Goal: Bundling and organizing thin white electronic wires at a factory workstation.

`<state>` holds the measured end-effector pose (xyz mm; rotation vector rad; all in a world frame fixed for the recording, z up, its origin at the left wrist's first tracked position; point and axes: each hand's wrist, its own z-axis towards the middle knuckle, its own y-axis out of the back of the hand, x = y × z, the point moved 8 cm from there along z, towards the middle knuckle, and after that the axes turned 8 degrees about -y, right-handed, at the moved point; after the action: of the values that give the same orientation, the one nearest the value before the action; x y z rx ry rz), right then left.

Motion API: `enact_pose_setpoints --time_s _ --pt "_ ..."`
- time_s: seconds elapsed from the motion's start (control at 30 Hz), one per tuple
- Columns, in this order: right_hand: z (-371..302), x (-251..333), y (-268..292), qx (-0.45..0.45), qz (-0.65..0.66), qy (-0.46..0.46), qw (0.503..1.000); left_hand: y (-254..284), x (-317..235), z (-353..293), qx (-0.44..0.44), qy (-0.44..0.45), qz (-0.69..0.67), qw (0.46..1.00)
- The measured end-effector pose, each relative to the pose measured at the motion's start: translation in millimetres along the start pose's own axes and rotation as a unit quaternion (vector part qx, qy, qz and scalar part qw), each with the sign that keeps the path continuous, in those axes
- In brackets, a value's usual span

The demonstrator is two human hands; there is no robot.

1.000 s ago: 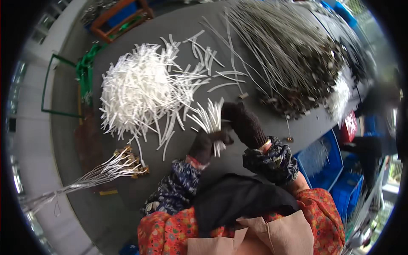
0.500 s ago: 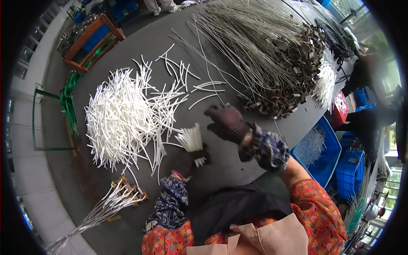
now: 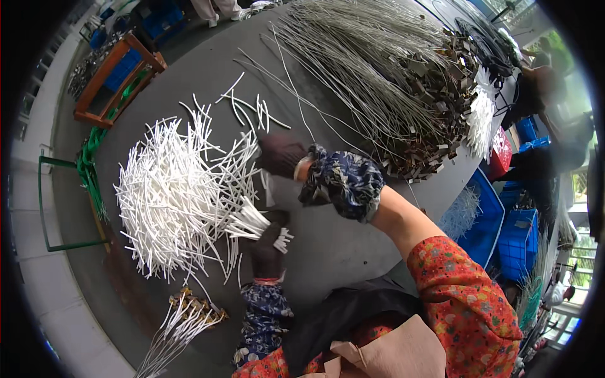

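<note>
My left hand (image 3: 268, 249), in a dark glove, is closed round a bundle of white tubes (image 3: 249, 222). The short pieces fan out to the left, and their other ends poke out beside the thumb. Farther off, my right hand (image 3: 282, 152), also gloved, is low over the table at the edge of the loose white tubes (image 3: 236, 165). Motion blurs it and its fingers are hard to make out; a whitish smear shows just below it. The big heap of white tubes (image 3: 167, 198) lies to the left of both hands.
Long thin wires with brown metal end pieces (image 3: 435, 94) cover the table's far right. A tied-looking bunch of wires with brass-coloured ends (image 3: 192, 309) lies near left. Blue crates (image 3: 518, 242) stand at right, a green metal frame (image 3: 47, 205) at left.
My right hand has swung left toward the loose tubes; several that lay beyond it no longer show there. My left hand with its bundle has shifted slightly left, and the bundle now tilts toward the heap.
</note>
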<state>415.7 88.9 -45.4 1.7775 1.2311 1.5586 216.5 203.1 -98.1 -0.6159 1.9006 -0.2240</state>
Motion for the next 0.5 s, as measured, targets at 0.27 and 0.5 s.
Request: enact_pose_setpoints --time_s 0.27,0.5 --pt "-115 -79 63 -0.149 0.086 -0.007 0.985 -62 -55 -5 0.192 -0.338 0.453 0.802" --pt "-160 -119 15 -0.163 0.006 0.023 0.986 -62 -36 7 0.075 -0.110 0.136 0.982"
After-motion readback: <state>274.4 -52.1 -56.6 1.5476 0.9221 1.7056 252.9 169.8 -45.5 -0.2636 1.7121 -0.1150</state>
